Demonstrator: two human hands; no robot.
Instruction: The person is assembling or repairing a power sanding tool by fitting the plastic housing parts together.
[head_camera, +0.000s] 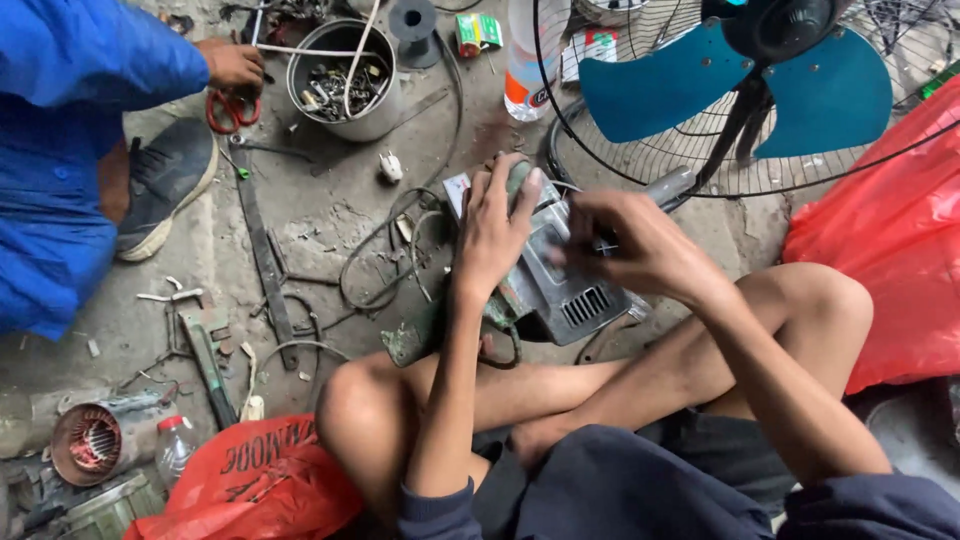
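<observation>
I sit cross-legged on a dirty concrete floor. My left hand (497, 225) grips the top of a grey metal fan base housing (565, 290) with vent slots, which rests against my shin. My right hand (625, 245) pinches a small dark tool or part against the housing's upper face; what it is stays blurred. Loose grey cables (385, 250) trail from the housing to the left.
A fan with teal blades and a wire guard (740, 90) stands behind. Red plastic bags lie at right (895, 235) and at lower left (255, 480). A metal pot of scrap parts (345, 85), a motor stator (88, 445) and a person in blue (60, 150) are on the left.
</observation>
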